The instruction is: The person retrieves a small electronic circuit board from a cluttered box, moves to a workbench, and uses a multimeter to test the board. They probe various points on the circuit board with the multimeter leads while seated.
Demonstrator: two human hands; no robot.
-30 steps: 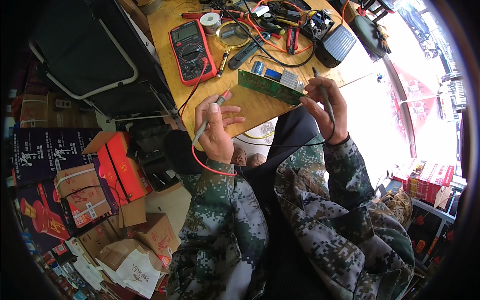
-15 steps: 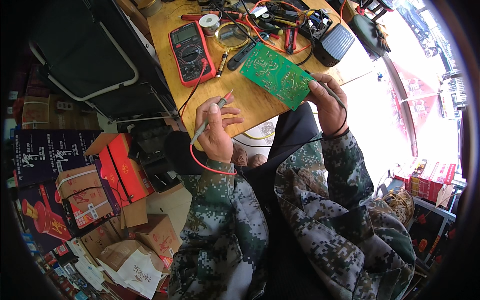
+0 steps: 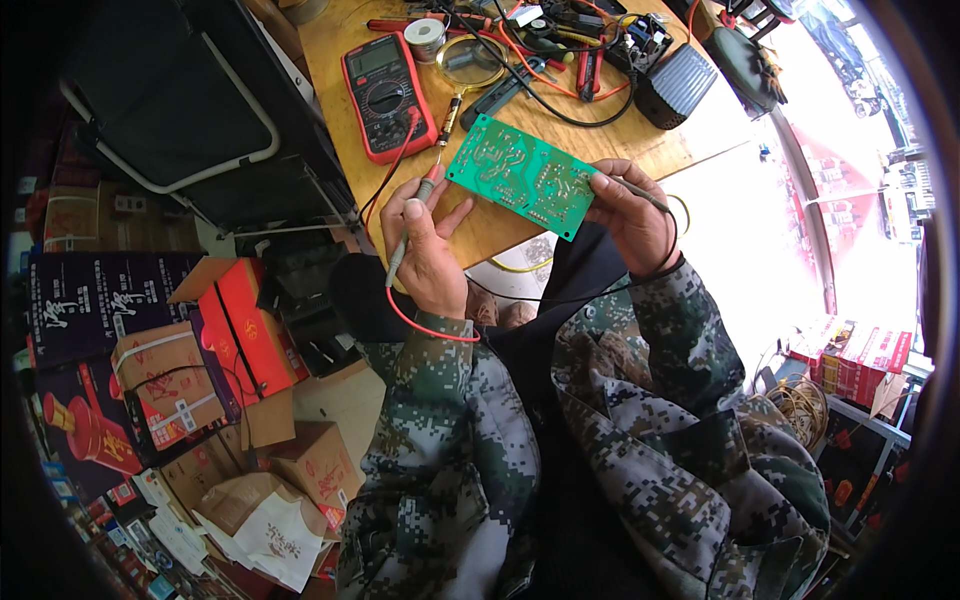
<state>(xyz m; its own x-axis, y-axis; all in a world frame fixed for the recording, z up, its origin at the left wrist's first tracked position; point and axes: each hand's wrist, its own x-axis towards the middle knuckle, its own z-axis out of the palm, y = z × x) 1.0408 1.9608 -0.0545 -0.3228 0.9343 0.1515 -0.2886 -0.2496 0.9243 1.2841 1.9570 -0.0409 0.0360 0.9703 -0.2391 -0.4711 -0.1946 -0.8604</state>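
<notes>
My left hand (image 3: 432, 265) is closed on a grey multimeter probe (image 3: 397, 262) with a red lead. Its tip points up and away, just left of a green circuit board (image 3: 525, 178). My right hand (image 3: 640, 222) pinches the board by its right end, solder side up, above the table's near edge. A second, dark probe (image 3: 642, 192) lies along that hand's fingers, its black lead looping around the wrist. Behind the left hand, a red-rimmed multimeter (image 3: 386, 98) lies face up with leads plugged in.
On the wooden table (image 3: 700, 145) lie a solder spool (image 3: 425, 42), a magnifying glass (image 3: 470, 62), pliers (image 3: 590, 72), tangled wires and a dark ribbed box (image 3: 677, 85). A black folding chair (image 3: 170, 110) and cartons (image 3: 165, 385) stand to the left.
The board has moved left and a little toward me, turning flatter with my right hand. My left hand has shifted slightly; its probe tip now sits close to the board's left end.
</notes>
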